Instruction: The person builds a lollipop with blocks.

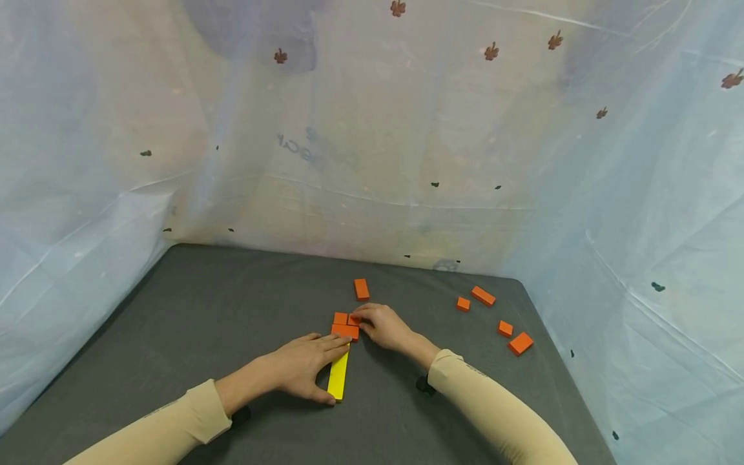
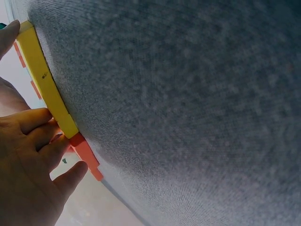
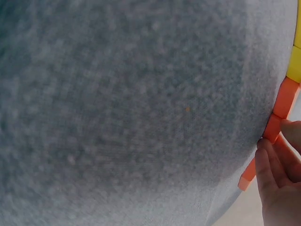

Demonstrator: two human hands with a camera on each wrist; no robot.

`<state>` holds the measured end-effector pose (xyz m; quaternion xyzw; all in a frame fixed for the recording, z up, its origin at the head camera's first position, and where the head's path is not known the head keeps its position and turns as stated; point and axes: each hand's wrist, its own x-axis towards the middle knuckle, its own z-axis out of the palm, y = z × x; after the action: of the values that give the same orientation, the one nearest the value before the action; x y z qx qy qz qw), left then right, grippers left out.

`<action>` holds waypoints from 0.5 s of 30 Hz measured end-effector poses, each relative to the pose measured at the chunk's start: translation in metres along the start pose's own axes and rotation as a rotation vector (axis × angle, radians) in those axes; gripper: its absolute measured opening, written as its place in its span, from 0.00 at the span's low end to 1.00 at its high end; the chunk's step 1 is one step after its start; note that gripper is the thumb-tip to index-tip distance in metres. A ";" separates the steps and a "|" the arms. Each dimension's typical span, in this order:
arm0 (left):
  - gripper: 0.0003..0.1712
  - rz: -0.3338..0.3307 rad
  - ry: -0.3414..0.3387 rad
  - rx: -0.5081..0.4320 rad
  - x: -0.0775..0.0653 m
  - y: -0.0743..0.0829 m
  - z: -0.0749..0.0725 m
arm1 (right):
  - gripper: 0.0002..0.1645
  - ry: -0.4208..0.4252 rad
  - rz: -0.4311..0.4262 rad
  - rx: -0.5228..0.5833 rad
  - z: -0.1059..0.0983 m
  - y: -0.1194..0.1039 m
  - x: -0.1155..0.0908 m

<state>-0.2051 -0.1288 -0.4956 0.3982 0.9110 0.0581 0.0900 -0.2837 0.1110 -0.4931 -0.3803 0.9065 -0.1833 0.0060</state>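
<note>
A yellow strip (image 1: 339,378) of blocks lies on the dark table, with a seam near its far end in the left wrist view. Against that end sits a wider orange block (image 1: 344,331), and beyond it are two small orange blocks side by side. My left hand (image 1: 302,365) lies along the strip with fingers spread and fairly straight, thumb by the near end, fingertips at the yellow-orange join. With thumb and fingertips, my right hand (image 1: 385,326) pinches the right-hand small orange block (image 3: 272,128), which sits against the wider one.
One loose orange block (image 1: 361,290) lies just past the row. Farther right are several more, among them a long one (image 1: 483,296) and a wider one (image 1: 520,343). Pale plastic sheeting (image 1: 360,219) hangs behind the table and along its sides.
</note>
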 end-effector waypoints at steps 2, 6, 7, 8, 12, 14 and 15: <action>0.62 0.000 -0.001 0.003 0.000 0.000 0.000 | 0.18 -0.004 0.003 0.002 0.000 -0.001 0.000; 0.62 0.001 -0.001 0.006 0.000 0.001 -0.001 | 0.18 -0.001 -0.002 -0.001 0.000 -0.001 0.001; 0.62 0.001 -0.001 0.008 0.000 0.001 -0.001 | 0.18 0.001 -0.004 -0.005 0.000 -0.001 0.000; 0.62 0.001 -0.002 0.009 0.000 0.002 -0.001 | 0.18 0.004 -0.008 -0.005 0.000 -0.001 0.000; 0.62 0.002 -0.002 0.014 0.000 0.002 -0.001 | 0.18 0.009 -0.018 0.003 -0.001 -0.004 -0.001; 0.62 0.004 -0.002 0.011 0.000 0.002 -0.001 | 0.18 0.011 -0.022 0.010 -0.002 -0.004 -0.001; 0.62 0.004 -0.002 0.010 0.000 0.001 -0.001 | 0.18 0.011 -0.022 0.013 -0.002 -0.004 -0.001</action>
<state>-0.2043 -0.1277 -0.4944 0.4007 0.9104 0.0533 0.0886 -0.2801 0.1094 -0.4901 -0.3894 0.9010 -0.1911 0.0015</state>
